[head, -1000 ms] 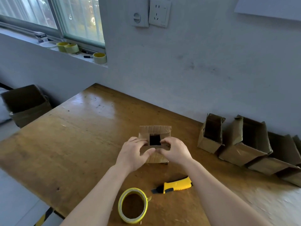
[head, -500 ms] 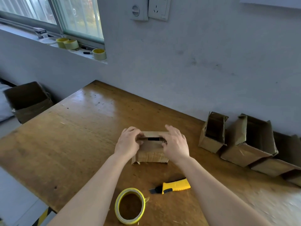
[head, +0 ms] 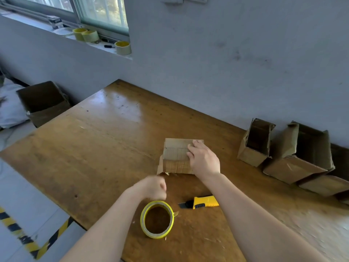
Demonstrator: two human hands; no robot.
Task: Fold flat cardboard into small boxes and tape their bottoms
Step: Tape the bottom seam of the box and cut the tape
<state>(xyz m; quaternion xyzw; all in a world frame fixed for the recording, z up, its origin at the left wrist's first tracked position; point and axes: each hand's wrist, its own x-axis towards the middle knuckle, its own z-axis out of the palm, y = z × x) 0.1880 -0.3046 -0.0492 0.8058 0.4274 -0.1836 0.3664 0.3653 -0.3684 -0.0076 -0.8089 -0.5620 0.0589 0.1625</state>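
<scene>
Fingers, right: your right hand (head: 204, 161) lay on top of the small cardboard box (head: 175, 157), its fingers (head: 193, 148) straight and pressing the folded flaps flat.
Fingers, left: your left hand (head: 151, 188) hung at the far rim of the tape roll (head: 156, 235), apart from the box. Motion blur smeared it, so whether its fingers were curled tight or loose could not be told, nor whether it touched the roll.
Box: it stood on the table (head: 94, 148) near the middle, with its top flaps closed, the seam showing, and a lower flap jutting out at its bottom left corner.
Tape roll: yellow, it lay flat near your edge of the table.
Knife: the yellow-and-black utility knife (head: 204, 202) lay just right of the roll, its blade end pointing towards it.
Other boxes: folded boxes (head: 255, 144) were lined up along the wall at the table's right end.
Sill: spare tape rolls (head: 122, 47) sat by the window.
Floor: an open carton (head: 43, 103) stood left of the table.
</scene>
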